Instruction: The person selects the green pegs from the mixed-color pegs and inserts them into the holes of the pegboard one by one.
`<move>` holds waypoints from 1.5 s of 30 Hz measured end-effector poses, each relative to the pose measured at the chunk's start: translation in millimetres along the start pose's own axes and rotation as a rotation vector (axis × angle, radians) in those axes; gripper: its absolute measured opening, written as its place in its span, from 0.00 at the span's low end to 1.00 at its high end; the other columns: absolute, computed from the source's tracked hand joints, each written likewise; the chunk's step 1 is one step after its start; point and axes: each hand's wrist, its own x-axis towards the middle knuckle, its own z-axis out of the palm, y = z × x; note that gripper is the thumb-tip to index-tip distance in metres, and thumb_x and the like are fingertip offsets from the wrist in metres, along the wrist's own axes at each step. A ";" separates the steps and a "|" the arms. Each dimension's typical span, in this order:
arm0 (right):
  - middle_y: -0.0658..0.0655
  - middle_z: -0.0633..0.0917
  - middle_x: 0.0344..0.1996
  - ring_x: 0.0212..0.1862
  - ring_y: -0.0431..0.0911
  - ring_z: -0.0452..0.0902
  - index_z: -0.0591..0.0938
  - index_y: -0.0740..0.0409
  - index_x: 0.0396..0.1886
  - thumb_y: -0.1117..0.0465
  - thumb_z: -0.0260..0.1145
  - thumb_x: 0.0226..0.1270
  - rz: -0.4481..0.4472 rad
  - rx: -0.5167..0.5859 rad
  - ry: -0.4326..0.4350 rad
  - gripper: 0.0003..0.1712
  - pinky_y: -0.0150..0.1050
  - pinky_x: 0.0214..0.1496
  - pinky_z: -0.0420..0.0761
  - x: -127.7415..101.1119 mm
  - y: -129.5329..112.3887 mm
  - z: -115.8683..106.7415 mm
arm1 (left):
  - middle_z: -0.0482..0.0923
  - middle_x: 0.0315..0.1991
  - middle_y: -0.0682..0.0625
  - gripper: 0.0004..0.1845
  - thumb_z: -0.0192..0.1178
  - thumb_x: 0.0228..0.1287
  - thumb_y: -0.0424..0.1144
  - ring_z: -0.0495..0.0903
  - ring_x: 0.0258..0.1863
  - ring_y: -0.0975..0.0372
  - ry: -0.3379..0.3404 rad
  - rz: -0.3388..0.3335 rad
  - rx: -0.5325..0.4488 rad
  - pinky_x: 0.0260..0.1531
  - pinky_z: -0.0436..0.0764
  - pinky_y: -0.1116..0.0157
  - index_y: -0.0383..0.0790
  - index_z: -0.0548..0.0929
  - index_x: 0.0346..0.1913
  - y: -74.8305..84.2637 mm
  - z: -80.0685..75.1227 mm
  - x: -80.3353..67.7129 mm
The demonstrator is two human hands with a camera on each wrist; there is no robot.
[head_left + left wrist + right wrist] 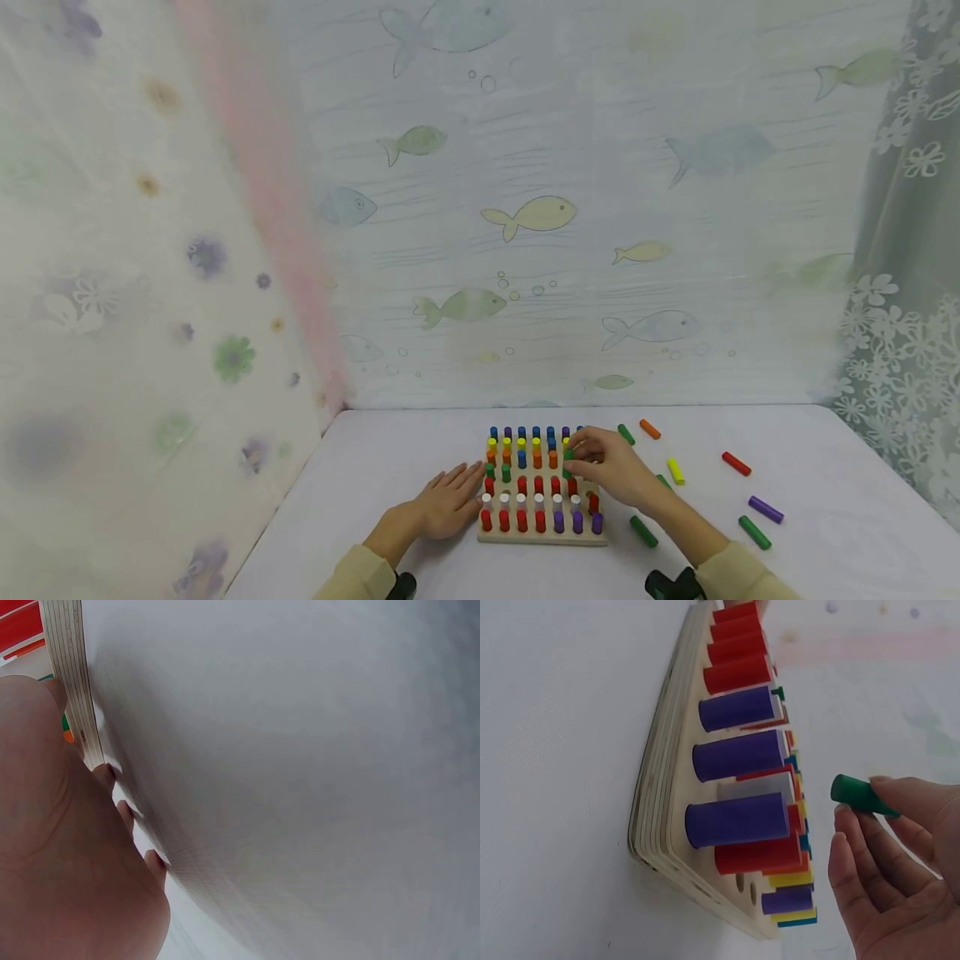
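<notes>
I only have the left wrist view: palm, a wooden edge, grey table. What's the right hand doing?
Observer: The right hand pinches a green peg just above the pegboard, over its far right part.
Operator: Any free holes there?
Observer: Yes, the right wrist view shows two empty holes near the board's corner, beside the purple pegs.
Operator: Is my left hand holding anything?
Observer: No. The left hand lies flat on the table, fingertips against the board's left edge.
Operator: More pegs left?
Observer: Several loose ones lie right of the board, among them a red peg and a yellow peg.
</notes>
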 end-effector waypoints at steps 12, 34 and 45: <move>0.53 0.88 0.39 0.40 0.45 0.83 0.80 0.64 0.51 0.60 0.71 0.70 -0.003 0.019 0.011 0.16 0.31 0.42 0.84 10.5 0.2 15.0 | 0.50 0.83 0.52 0.37 0.39 0.80 0.62 0.48 0.82 0.51 -0.006 0.011 -0.002 0.77 0.48 0.41 0.48 0.52 0.83 -1.7 0.1 -0.1; 0.49 0.86 0.36 0.39 0.43 0.81 0.82 0.58 0.47 0.63 0.71 0.69 -0.037 -0.065 0.030 0.11 0.32 0.41 0.82 29.6 -1.3 46.0 | 0.51 0.83 0.53 0.36 0.40 0.80 0.61 0.48 0.82 0.53 0.004 -0.004 0.003 0.78 0.48 0.43 0.48 0.53 0.83 -4.0 3.7 3.7; 0.51 0.88 0.38 0.39 0.42 0.82 0.81 0.60 0.48 0.65 0.70 0.70 -0.078 -0.128 0.042 0.10 0.33 0.42 0.83 33.8 -3.2 61.7 | 0.51 0.83 0.53 0.36 0.39 0.81 0.61 0.48 0.82 0.52 0.005 0.009 0.006 0.78 0.49 0.42 0.48 0.53 0.83 -2.2 1.3 1.2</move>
